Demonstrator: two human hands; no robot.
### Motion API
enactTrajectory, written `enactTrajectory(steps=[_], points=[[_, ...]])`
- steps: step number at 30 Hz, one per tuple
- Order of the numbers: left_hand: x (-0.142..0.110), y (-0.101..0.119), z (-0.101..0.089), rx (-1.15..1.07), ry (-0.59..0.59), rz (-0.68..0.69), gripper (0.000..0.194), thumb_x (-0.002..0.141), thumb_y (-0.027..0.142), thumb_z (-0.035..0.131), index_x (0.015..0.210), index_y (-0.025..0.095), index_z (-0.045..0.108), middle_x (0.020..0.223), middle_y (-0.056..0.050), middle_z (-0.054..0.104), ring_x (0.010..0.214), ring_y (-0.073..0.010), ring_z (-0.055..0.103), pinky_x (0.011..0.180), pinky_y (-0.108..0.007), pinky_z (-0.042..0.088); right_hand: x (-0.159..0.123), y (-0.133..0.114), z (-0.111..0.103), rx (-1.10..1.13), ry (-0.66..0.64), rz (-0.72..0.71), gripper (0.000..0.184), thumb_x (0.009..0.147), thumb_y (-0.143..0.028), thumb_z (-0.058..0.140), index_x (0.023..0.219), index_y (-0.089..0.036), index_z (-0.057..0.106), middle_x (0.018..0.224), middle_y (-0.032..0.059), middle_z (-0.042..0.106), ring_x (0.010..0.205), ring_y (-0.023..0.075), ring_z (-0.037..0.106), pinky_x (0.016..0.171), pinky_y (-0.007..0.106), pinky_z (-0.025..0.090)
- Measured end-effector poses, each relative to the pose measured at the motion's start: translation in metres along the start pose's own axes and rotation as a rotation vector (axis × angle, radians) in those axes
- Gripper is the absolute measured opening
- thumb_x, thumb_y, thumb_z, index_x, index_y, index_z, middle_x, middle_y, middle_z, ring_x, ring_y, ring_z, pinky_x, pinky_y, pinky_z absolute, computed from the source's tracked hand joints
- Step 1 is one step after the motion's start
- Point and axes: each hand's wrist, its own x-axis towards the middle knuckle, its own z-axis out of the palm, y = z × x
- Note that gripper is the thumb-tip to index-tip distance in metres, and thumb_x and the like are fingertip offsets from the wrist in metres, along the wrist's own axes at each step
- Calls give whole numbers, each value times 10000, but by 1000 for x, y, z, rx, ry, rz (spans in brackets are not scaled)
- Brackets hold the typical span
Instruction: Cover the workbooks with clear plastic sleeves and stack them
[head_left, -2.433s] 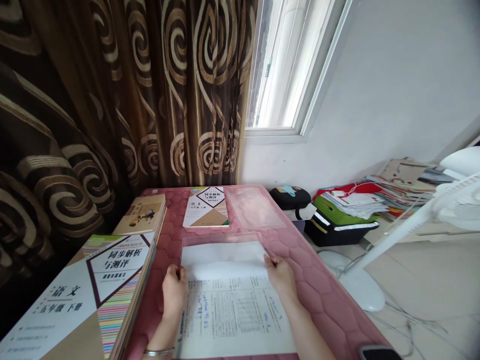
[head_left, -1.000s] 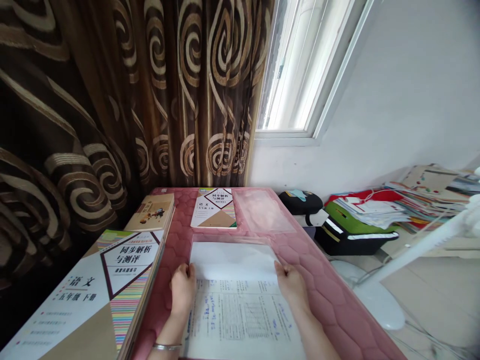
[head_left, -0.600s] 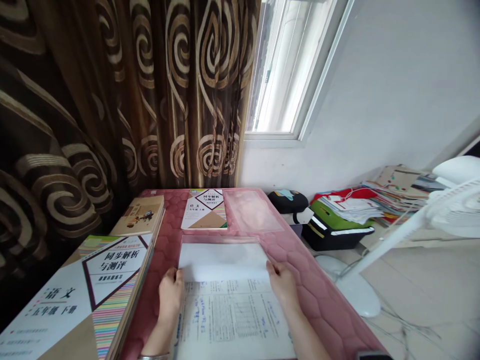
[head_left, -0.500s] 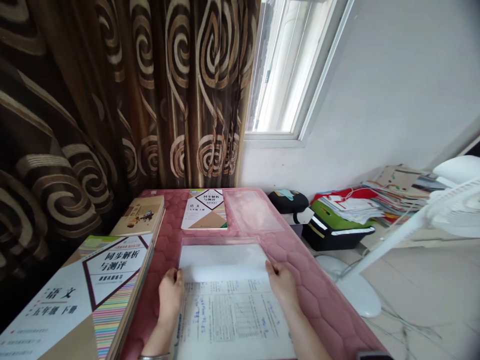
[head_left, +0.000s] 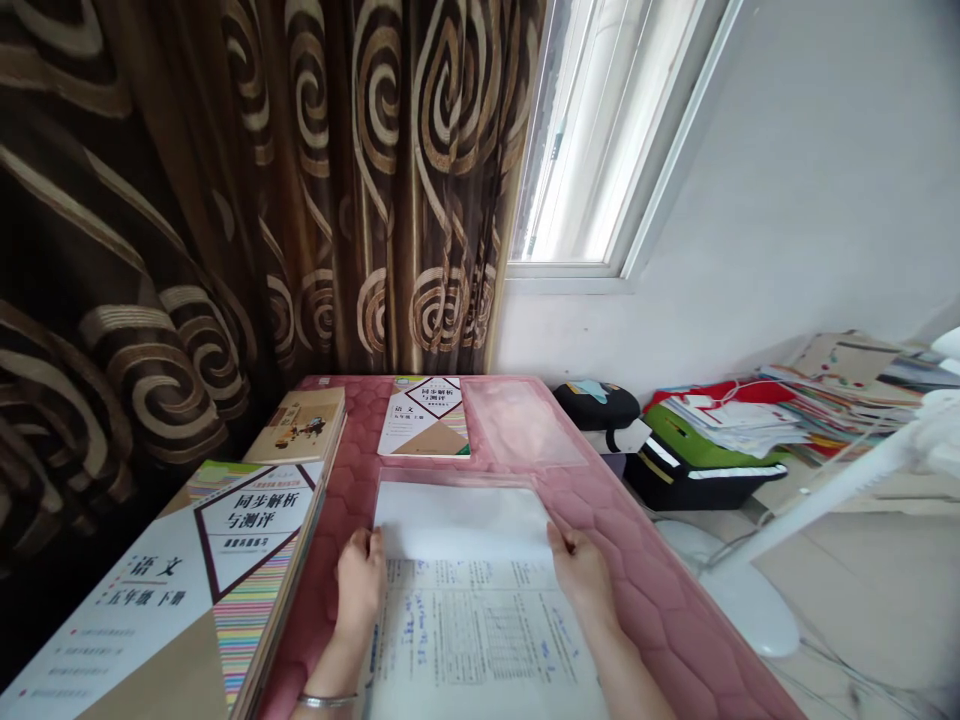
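Paper (head_left: 487, 650), printed and marked in blue handwriting, is lying nearest on the pink worktop (head_left: 660, 630), its lower end running out of view. Stacked books (head_left: 161, 600) are resting to its left, also running past the lower-left edge. The left hand (head_left: 361, 575), a bracelet (head_left: 327, 701) circling its wrist, is pinching one side of a white sheet (head_left: 461, 515); the right hand (head_left: 582, 568) is pinching the opposite side. Whether the sheet is folding over from the paper or lying separately is remaining unclear, and knuckles are partly hiding the grip. Seemingly, the step in hand is holding the sheet level; the next move is probably calling for even handling, so neither side is creasing. Clear plastic (head_left: 457, 477) is showing beyond the sheet, the rest being hidden. Farther off, a workbook (head_left: 425, 425) and a faint clear sleeve (head_left: 529, 425) are lying side by side. A white fan (head_left: 832, 490) is running off the right edge.
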Motion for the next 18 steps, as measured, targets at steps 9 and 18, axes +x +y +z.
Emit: enactTrajectory(steps=[9,18], points=[[2,-2,4,29,22,-10,273,828,352,426,578,253,379,548,-5,529,556,-165,494,579,-271,322,-2,-3,-3,30,-40,4,450,813,-547,359,702,-203,628,689,106,702,730,278,666,601,317,456],[1,0,1,-15,25,-15,292,839,369,443,578,250,392,541,-4,553,539,-165,522,558,-259,347,1,-1,1,-24,-32,37,400,792,-491,412,708,-199,672,711,101,709,744,279,667,634,331,464]])
